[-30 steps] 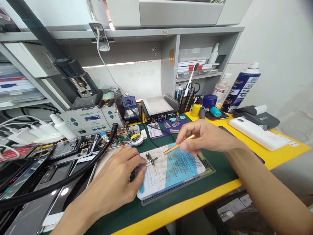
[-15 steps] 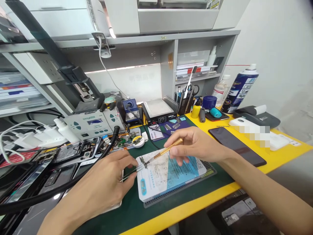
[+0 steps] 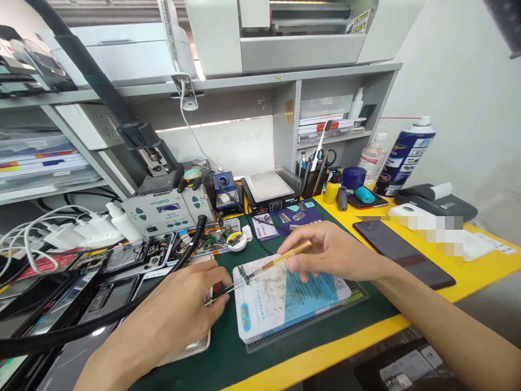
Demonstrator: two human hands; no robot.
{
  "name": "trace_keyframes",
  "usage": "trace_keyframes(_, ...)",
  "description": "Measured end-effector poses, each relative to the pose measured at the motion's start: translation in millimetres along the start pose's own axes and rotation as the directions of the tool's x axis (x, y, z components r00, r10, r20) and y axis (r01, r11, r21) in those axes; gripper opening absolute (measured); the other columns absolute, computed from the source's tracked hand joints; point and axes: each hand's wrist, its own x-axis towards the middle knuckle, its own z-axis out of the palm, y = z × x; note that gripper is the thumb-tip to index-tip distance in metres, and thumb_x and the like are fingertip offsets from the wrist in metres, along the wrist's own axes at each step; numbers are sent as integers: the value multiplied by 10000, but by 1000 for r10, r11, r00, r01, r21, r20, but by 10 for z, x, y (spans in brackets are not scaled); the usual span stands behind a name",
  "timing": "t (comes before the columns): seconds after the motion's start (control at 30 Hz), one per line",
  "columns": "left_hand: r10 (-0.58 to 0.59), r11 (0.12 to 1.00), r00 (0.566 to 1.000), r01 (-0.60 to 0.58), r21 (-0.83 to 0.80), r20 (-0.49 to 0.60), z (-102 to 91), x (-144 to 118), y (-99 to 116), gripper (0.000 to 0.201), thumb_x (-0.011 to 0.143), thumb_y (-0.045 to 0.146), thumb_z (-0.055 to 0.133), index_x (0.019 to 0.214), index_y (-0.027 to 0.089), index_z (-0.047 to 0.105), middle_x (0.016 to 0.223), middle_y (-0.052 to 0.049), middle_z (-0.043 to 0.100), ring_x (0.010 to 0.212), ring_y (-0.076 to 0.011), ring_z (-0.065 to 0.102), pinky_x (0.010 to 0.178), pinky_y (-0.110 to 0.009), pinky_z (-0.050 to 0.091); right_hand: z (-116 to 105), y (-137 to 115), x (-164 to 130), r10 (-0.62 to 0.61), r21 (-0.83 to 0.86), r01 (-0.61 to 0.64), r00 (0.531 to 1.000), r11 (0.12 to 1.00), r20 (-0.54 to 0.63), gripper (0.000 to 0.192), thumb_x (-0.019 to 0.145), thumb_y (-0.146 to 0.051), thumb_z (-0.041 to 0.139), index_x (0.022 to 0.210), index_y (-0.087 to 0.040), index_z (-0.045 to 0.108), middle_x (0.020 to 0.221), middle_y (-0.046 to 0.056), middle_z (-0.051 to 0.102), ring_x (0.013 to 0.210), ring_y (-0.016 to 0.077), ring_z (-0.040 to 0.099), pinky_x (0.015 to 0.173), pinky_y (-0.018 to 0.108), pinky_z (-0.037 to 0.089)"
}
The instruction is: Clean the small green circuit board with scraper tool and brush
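Note:
My left hand (image 3: 185,307) is closed on slim metal tweezers (image 3: 226,291), whose tips reach a small circuit board (image 3: 243,271). The board lies on the left end of a white and blue printed pad (image 3: 277,309). Thumb and fingers of my right hand (image 3: 331,252) pinch a gold-handled brush (image 3: 287,254), held slanting down to the left. Its dark, narrow tip meets the board beside the tweezers; whether it presses on the surface I cannot tell.
A black hose (image 3: 185,250) curves past my left wrist. Phone parts (image 3: 109,298) crowd the left side, and a tray of small boards (image 3: 211,239) sits behind. On the right lie a dark phone (image 3: 402,252) and a spray can (image 3: 402,157). A heating plate (image 3: 268,187) stands at the back.
The whole view has shifted, so everything appears lower and slightly to the right. Both hands keep their grips, and the brush tip stays at the board.

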Motion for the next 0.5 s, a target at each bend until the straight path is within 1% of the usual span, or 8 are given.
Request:
trace_keyframes(0.1, -21, 1000, 1000, 21, 8, 12, 1, 5, -6, 155, 935, 284, 538, 992, 310, 680, 937, 16, 663, 762, -184, 592, 677, -316, 381, 7, -15, 2, 6, -51, -7, 1000, 999, -14, 295, 842, -403, 781, 1012, -163, 752, 831, 29, 731, 604, 78, 662, 492, 142, 481)
trace_keyframes(0.23, -13, 1000, 1000, 12, 12, 7, -3, 17, -5, 178, 943, 295, 520, 967, 293, 696, 894, -6, 670, 734, -194, 601, 655, -308, 388, 22, -11, 0, 8, -50, -8, 1000, 999, -6, 281, 845, -377, 784, 1031, -171, 744, 802, 11, 724, 611, 69, 658, 531, 139, 497)
trace_keyframes(0.4, 37, 999, 999, -37, 3, -25, -5, 20, -18, 212, 961, 302, 508, 990, 280, 717, 907, -35, 687, 768, -202, 650, 713, -291, 446, 58, 18, 17, -25, -24, 24, 1000, 999, -16, 280, 853, -379, 773, 1019, -155, 746, 862, 31, 732, 621, 84, 665, 567, 181, 539)
trace_keyframes(0.5, 56, 998, 998, -56, 3, -30, -3, 18, -33, 227, 976, 301, 499, 1017, 290, 722, 950, -37, 694, 809, -206, 666, 752, -293, 466, 87, 12, 28, -41, 2, 41, 998, 999, -54, 247, 874, -356, 752, 997, -142, 742, 822, 22, 725, 602, 81, 663, 542, 171, 526)
